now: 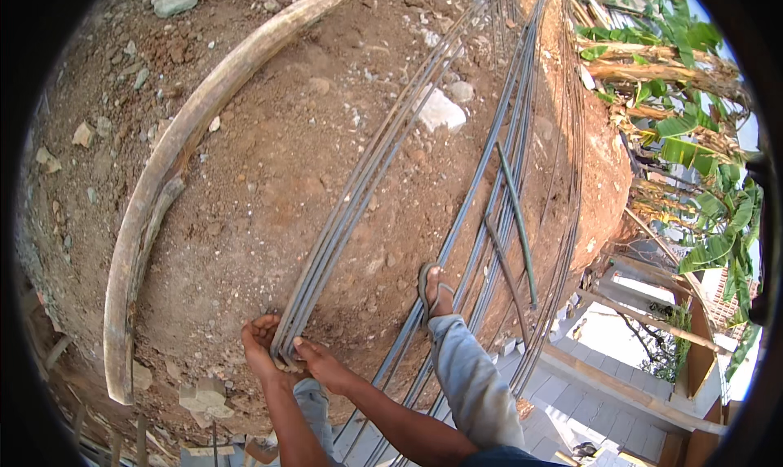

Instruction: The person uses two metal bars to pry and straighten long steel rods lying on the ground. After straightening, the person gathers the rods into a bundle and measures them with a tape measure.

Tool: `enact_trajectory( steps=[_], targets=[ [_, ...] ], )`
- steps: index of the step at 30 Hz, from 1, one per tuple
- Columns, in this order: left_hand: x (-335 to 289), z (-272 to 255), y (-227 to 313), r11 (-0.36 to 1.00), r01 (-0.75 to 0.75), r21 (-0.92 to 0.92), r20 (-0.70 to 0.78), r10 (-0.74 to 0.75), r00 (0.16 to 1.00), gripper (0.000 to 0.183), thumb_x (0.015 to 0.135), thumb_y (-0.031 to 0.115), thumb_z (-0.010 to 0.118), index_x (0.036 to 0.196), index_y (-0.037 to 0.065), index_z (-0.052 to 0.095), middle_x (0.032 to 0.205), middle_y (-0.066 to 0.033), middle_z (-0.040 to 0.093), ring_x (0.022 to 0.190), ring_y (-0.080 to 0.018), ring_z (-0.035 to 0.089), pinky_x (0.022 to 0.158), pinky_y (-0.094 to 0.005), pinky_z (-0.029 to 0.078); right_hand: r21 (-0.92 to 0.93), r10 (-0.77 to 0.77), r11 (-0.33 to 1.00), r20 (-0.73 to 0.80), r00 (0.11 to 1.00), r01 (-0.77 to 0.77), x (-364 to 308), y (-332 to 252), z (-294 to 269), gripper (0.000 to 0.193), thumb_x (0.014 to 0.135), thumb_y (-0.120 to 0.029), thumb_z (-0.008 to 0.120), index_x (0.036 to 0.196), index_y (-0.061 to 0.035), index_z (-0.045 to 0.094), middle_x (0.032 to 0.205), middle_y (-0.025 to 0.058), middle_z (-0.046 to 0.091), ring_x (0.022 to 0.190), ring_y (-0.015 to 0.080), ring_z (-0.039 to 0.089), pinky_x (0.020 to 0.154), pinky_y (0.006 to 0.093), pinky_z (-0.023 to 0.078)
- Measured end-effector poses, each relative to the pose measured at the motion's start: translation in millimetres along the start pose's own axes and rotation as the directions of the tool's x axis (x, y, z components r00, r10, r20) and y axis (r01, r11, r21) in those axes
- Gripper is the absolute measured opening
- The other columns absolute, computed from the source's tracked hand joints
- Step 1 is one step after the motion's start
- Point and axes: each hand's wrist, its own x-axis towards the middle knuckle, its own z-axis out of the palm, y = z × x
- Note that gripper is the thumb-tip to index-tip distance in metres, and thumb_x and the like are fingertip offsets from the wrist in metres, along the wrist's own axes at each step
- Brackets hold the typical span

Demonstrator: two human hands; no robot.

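A bundle of long, thin steel rods (307, 304) runs over bare earth from near me to the far side. Its near ends come together between my two hands. My left hand (261, 340) is closed at the left side of these ends, with fingers curled against them. From the right, my right hand (323, 367) grips the same ends, its thumb lying against the rods. The undersides of the ends and some fingers are hidden. To the right, more steel rods (515, 84) lie lengthwise, and my sandalled foot (440, 292) is beside or on them; I cannot tell which.
A long curved wooden log (133, 247) lies at the left. Pale stones (440, 110) dot the earth. A short greenish bar (515, 222) and a bent brown bar (506, 273) cross the right-hand rods. Banana plants (689, 145) and grey paving (603, 398) are at the right.
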Motion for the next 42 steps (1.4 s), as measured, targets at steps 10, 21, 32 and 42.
enact_trajectory(
  steps=[10,21,32,42],
  targets=[
    [-28,10,-7,0.978,0.103,-0.182,-0.203,-0.14,0.969,0.046,0.093,0.048,0.04,0.094,0.008,0.061,0.094,-0.0074,0.062,0.085,-0.0212,0.058,0.076,-0.0394,0.046,-0.104,-0.161,0.985,-0.24,0.957,0.14,32,-52,-18,0.037,0.093,-0.036,0.044,0.087,-0.0033,0.06,0.07,0.0037,0.056,0.062,0.0157,0.053,0.06,0.0314,0.043],
    [-15,-6,1,0.822,0.515,-0.243,0.119,-0.501,0.857,0.049,0.093,0.043,0.034,0.117,0.007,0.057,0.117,-0.0111,0.058,0.104,-0.0278,0.054,0.085,-0.0442,0.044,0.683,-0.206,0.702,-0.077,0.975,0.202,35,-70,19,0.067,0.082,-0.075,0.047,0.09,-0.0083,0.052,0.07,0.0045,0.052,0.065,0.0198,0.053,0.065,0.0372,0.047],
    [-18,3,1,0.788,0.352,-0.506,0.063,-0.373,0.926,0.091,0.09,0.07,0.01,0.128,-0.001,0.052,0.122,-0.0134,0.059,0.113,-0.0291,0.054,0.094,-0.0392,0.045,0.481,-0.294,0.802,-0.198,0.935,0.354,41,-56,28,0.065,0.094,-0.062,0.031,0.1,-0.0008,0.051,0.074,0.0086,0.056,0.066,0.021,0.058,0.065,0.0362,0.052],
    [2,-1,-16,0.798,0.261,-0.543,0.044,-0.283,0.958,0.086,0.091,0.068,0.013,0.108,-0.002,0.059,0.11,-0.0147,0.061,0.103,-0.0277,0.056,0.093,-0.0406,0.044,0.477,-0.335,0.764,-0.281,0.899,0.434,44,-50,35,0.07,0.095,-0.064,0.025,0.111,0.0006,0.046,0.087,0.0154,0.062,0.068,0.0255,0.064,0.063,0.0386,0.056]
  ],
)
